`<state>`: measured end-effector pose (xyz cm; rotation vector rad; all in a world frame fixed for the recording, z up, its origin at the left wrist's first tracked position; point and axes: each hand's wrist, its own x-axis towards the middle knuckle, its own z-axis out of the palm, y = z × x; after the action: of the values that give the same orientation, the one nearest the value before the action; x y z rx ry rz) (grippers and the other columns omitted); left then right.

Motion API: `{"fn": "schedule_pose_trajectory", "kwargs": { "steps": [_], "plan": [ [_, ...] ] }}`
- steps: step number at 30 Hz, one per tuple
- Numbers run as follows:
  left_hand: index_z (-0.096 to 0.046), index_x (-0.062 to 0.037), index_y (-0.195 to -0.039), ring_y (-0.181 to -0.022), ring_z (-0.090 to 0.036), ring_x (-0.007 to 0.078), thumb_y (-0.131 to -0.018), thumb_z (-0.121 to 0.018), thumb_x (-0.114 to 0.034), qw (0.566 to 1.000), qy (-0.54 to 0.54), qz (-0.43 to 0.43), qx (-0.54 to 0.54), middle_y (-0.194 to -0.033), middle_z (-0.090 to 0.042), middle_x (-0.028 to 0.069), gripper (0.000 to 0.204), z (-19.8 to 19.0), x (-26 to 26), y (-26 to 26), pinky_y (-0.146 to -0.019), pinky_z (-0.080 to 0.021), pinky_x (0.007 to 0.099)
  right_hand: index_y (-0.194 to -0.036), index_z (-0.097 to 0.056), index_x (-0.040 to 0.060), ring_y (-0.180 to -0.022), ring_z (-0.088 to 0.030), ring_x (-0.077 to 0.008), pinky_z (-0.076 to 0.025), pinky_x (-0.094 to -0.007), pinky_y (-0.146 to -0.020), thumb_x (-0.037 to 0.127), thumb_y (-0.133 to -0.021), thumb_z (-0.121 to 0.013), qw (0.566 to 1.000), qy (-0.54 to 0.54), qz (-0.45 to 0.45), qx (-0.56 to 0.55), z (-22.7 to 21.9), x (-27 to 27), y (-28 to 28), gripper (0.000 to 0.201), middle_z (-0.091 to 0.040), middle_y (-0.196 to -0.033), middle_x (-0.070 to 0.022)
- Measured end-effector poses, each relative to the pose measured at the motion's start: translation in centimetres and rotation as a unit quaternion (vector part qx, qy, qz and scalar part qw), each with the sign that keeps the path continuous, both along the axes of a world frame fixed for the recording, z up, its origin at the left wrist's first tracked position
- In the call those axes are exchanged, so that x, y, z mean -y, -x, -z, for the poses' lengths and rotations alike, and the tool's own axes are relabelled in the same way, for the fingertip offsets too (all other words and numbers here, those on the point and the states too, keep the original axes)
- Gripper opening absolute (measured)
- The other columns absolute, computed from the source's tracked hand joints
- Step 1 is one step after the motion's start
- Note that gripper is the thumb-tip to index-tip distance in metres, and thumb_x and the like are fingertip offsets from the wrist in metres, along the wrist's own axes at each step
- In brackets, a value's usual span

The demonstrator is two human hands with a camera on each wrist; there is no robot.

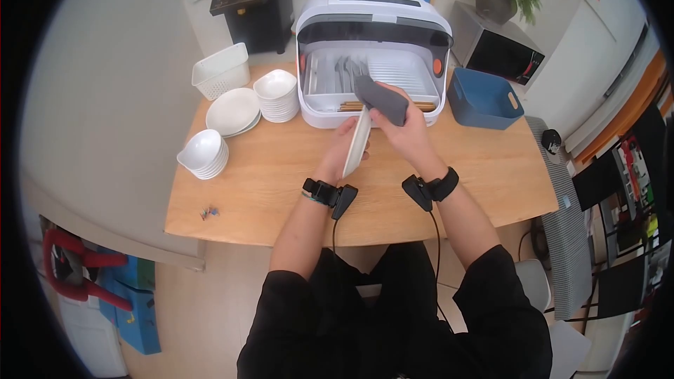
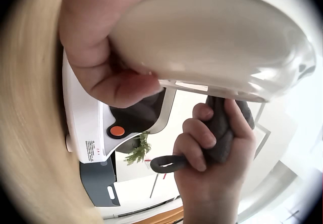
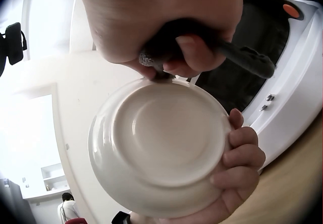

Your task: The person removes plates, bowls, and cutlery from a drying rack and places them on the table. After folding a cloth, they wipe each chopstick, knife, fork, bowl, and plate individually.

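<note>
My left hand [image 1: 340,149] grips a white plate [image 1: 359,142] by its edge, holding it on edge over the table's middle. Its glossy underside with a round foot ring faces the right wrist camera. In my right hand [image 1: 408,132] is a bunched dark grey cloth [image 1: 390,104], pinched against the plate's upper rim. The cloth's hanging loop sticks out below the fingers in the left wrist view. Just beyond both hands stands a white dish cabinet [image 1: 319,118] with its dark lid raised, holding grey cutlery [image 1: 344,74] and wooden chopsticks [image 1: 349,107].
Left on the wooden table [image 1: 281,196] are stacked bowls [image 1: 203,154], stacked plates [image 1: 232,111], square dishes [image 1: 276,95] and a white basket [image 1: 223,71]. A blue bin [image 1: 484,102] stands right of the cabinet. Small colourful bits [image 1: 209,213] lie near the front left edge.
</note>
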<state>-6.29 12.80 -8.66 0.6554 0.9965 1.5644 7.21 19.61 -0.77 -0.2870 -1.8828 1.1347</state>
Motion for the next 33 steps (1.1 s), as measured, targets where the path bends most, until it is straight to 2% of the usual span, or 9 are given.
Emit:
{"fn": "schedule_pose_trajectory", "kwargs": {
  "steps": [2,4,8,14,18,20,23,27,33],
  "plan": [
    [-0.057,-0.0135,-0.11,-0.068,-0.049,0.0145,-0.096,-0.053,-0.037,0.968,-0.121,0.109,0.193,-0.084,-0.055,0.0004,0.028,2.8,-0.6,0.7,-0.055,-0.039,0.025,-0.129,-0.054,0.0063,-0.102,-0.063,-0.019,-0.048,-0.0309,-0.089,0.01,-0.087,-0.067,1.0,-0.011,0.011,0.006,0.1,0.4,1.0,0.045,-0.067,-0.111,-0.0119],
    [-0.057,-0.0145,-0.109,-0.07,-0.049,0.0157,-0.096,-0.052,-0.04,0.957,-0.142,0.119,0.225,-0.085,-0.055,0.0005,0.029,1.7,0.5,-0.2,-0.055,-0.038,0.0261,-0.129,-0.055,0.011,-0.101,-0.066,-0.0274,-0.05,-0.0321,-0.086,0.013,-0.085,-0.068,0.998,-0.018,0.029,0.054,-0.4,1.0,1.9,0.046,-0.067,-0.11,-0.0179],
    [-0.056,-0.0165,-0.106,-0.075,-0.049,0.0182,-0.093,-0.053,-0.041,0.888,-0.21,0.213,0.35,-0.09,-0.055,0.0009,0.028,3.1,-0.1,0.7,-0.056,-0.038,0.0285,-0.132,-0.053,0.0103,-0.104,-0.063,-0.0245,-0.048,-0.0322,-0.09,0.012,-0.086,-0.068,0.992,-0.001,0.031,0.124,-1.7,1.1,2.5,0.049,-0.065,-0.115,-0.0169],
    [-0.055,-0.0119,-0.104,-0.074,-0.048,0.0185,-0.095,-0.05,-0.031,0.887,-0.193,0.126,0.4,-0.088,-0.056,0.0032,0.022,1.3,1.2,0.6,-0.056,-0.038,0.0268,-0.133,-0.051,0.0106,-0.087,-0.066,-0.04,-0.053,-0.0418,-0.075,0.021,-0.076,-0.073,0.922,-0.263,0.113,0.262,-0.9,0.6,2.5,0.062,-0.067,-0.096,-0.0231],
    [-0.054,-0.01,-0.109,-0.087,-0.056,0.0221,-0.097,-0.048,-0.033,0.869,-0.255,0.177,0.385,-0.097,-0.06,0.0068,0.027,2.4,0.1,2.5,-0.066,-0.048,0.0299,-0.122,-0.053,0.0065,-0.075,-0.066,-0.0397,-0.053,-0.0473,-0.065,0.018,-0.074,-0.07,0.856,-0.337,0.134,0.369,-0.4,2.3,1.7,0.053,-0.066,-0.085,-0.0211],
    [-0.053,-0.0085,-0.114,-0.106,-0.058,0.0281,-0.098,-0.047,-0.035,0.933,-0.204,-0.005,0.295,-0.115,-0.061,0.0137,0.031,-1.0,1.1,0.9,-0.088,-0.051,0.0356,-0.117,-0.054,0.0048,-0.073,-0.066,-0.0393,-0.053,-0.0479,-0.063,0.014,-0.075,-0.068,0.849,-0.353,0.12,0.374,0.1,2.4,1.5,0.046,-0.066,-0.082,-0.0209],
    [-0.052,-0.0093,-0.116,-0.12,-0.054,0.0328,-0.099,-0.047,-0.036,0.944,-0.238,0.001,0.229,-0.126,-0.057,0.0213,0.032,0.5,0.4,1.7,-0.102,-0.045,0.0421,-0.103,-0.057,0.0002,-0.071,-0.066,-0.0374,-0.052,-0.0475,-0.062,0.005,-0.072,-0.063,0.854,-0.352,0.101,0.369,1.0,2.1,1.4,0.032,-0.065,-0.076,-0.0202],
    [-0.049,-0.0096,-0.12,-0.125,-0.048,0.0362,-0.098,-0.048,-0.037,0.929,-0.256,-0.025,0.268,-0.13,-0.052,0.0283,0.035,1.2,0.5,1.6,-0.105,-0.041,0.0496,-0.096,-0.056,0.001,-0.072,-0.064,-0.0412,-0.05,-0.0501,-0.062,0.001,-0.072,-0.061,0.879,-0.32,0.043,0.35,2.0,2.4,1.1,0.025,-0.063,-0.074,-0.022],
    [-0.046,-0.0109,-0.121,-0.115,-0.057,0.0363,-0.098,-0.05,-0.035,0.954,-0.242,-0.071,0.161,-0.105,-0.064,0.0175,0.034,2.9,-0.2,2.0,-0.096,-0.047,0.0498,-0.101,-0.058,0.003,-0.075,-0.062,-0.043,-0.049,-0.0507,-0.066,-0.001,-0.069,-0.06,0.885,-0.26,-0.016,0.387,0.9,4.6,0.0,0.032,-0.064,-0.076,-0.0227]
  ]
}}
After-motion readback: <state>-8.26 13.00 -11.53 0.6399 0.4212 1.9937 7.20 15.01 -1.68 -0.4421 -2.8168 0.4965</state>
